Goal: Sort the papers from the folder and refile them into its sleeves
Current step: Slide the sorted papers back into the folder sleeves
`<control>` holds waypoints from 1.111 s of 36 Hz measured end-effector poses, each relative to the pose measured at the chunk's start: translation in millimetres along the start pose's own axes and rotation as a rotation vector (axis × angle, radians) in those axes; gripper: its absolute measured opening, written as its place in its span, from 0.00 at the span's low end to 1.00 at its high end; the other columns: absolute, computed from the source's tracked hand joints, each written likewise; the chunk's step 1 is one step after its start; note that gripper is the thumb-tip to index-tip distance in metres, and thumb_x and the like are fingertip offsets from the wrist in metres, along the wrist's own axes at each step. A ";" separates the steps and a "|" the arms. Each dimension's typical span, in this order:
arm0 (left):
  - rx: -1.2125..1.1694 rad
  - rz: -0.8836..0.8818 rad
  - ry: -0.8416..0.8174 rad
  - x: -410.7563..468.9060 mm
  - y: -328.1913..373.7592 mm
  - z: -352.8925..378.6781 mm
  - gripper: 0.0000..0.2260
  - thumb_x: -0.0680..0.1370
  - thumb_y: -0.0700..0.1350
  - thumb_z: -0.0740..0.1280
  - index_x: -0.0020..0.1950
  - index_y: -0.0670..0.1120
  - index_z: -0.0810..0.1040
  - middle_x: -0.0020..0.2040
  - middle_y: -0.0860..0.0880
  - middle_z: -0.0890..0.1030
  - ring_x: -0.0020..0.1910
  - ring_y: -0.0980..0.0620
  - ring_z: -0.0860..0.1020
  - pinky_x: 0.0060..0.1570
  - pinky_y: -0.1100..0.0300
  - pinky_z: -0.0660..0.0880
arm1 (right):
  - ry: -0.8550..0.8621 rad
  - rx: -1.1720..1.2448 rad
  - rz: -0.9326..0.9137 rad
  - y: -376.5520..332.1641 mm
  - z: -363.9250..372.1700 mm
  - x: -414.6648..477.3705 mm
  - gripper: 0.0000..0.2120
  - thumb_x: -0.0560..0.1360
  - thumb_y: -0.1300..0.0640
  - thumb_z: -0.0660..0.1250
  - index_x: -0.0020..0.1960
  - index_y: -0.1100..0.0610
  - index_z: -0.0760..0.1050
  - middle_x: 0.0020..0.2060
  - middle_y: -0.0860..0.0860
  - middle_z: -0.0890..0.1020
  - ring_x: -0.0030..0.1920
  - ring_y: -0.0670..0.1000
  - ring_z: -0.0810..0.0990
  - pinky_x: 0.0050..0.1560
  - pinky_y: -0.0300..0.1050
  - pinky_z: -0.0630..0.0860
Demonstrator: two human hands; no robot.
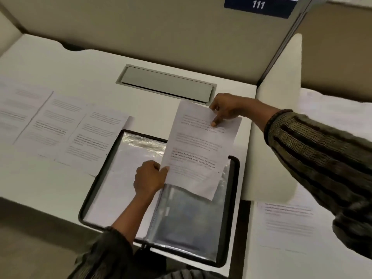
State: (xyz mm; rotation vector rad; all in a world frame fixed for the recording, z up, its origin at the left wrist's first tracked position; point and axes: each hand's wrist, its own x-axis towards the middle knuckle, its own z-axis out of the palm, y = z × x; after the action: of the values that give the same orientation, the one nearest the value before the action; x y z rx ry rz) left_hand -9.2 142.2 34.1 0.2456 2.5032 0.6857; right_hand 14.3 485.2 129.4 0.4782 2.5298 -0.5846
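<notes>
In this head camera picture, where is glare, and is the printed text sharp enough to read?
Head view: glare whitens the plastic sleeve at the far edge of the folder. Head view: print on the lifted sheet is soft, mostly unreadable. Head view: the desk edges bow slightly, wide-angle distortion.

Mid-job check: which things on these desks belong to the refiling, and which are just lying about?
Job: sheet, gripped by left hand and right hand; open folder; its sleeve; row of papers left of the folder; probably the paper on the next desk.

Lying about: hatch; sign; divider.
</notes>
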 end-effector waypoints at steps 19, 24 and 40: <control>0.433 0.329 -0.118 -63.5 80.0 153.0 0.34 0.84 0.64 0.61 0.80 0.42 0.62 0.85 0.37 0.51 0.85 0.35 0.47 0.78 0.34 0.62 | 0.228 -0.147 0.018 81.7 -74.9 2.3 0.19 0.68 0.50 0.84 0.37 0.58 0.76 0.32 0.55 0.75 0.38 0.59 0.72 0.41 0.52 0.69; 0.531 0.297 -0.150 -55.2 107.8 172.4 0.39 0.84 0.64 0.61 0.83 0.39 0.53 0.84 0.35 0.49 0.83 0.33 0.52 0.71 0.33 0.69 | 0.188 -0.156 0.020 93.8 -77.0 11.6 0.22 0.68 0.49 0.84 0.37 0.62 0.75 0.32 0.57 0.74 0.36 0.58 0.70 0.40 0.51 0.68; 0.287 0.175 -0.101 -63.2 112.1 161.3 0.13 0.82 0.48 0.65 0.63 0.45 0.81 0.73 0.48 0.69 0.73 0.47 0.67 0.66 0.50 0.74 | 0.168 -0.113 0.052 107.3 -94.2 26.2 0.19 0.68 0.51 0.84 0.44 0.65 0.82 0.41 0.65 0.83 0.37 0.59 0.76 0.41 0.51 0.74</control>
State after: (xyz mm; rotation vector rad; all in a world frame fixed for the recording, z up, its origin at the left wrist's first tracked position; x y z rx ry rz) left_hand 134.3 287.0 2.1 0.5942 2.4959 0.3663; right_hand 3.1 627.5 155.9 0.5713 2.6818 -0.3940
